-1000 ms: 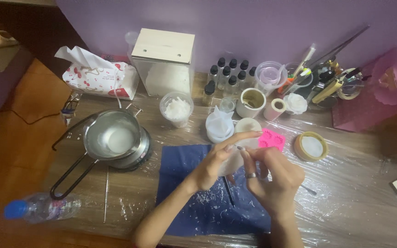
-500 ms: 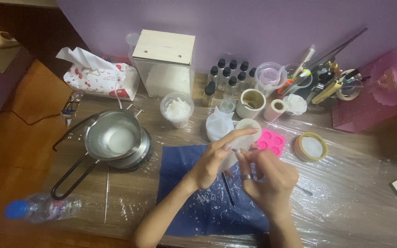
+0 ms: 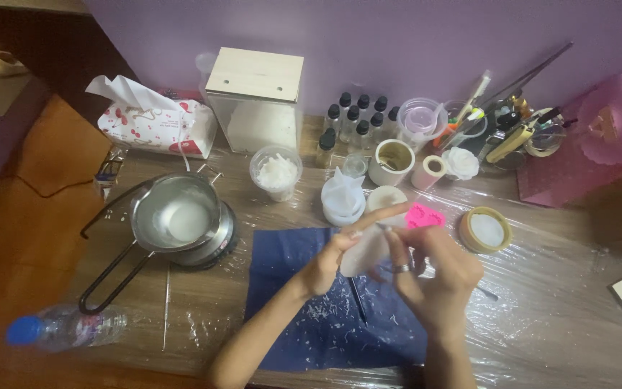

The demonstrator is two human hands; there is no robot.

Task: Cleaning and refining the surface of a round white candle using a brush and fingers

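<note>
Both hands meet above the dark blue cloth, closed around a small translucent white mould. The left hand pinches its near edge between thumb and extended forefinger; the right hand, with a ring on one finger, grips the other side with curled fingers. The step in hand appears to be flexing or peeling the mould over the cloth, where white wax flakes lie scattered beside a thin dark stick. The next move likely calls for steady opposed pressure, keeping the piece over the cloth. A pink silicone mould lies just beyond; the melting pot stands well apart, left.
</note>
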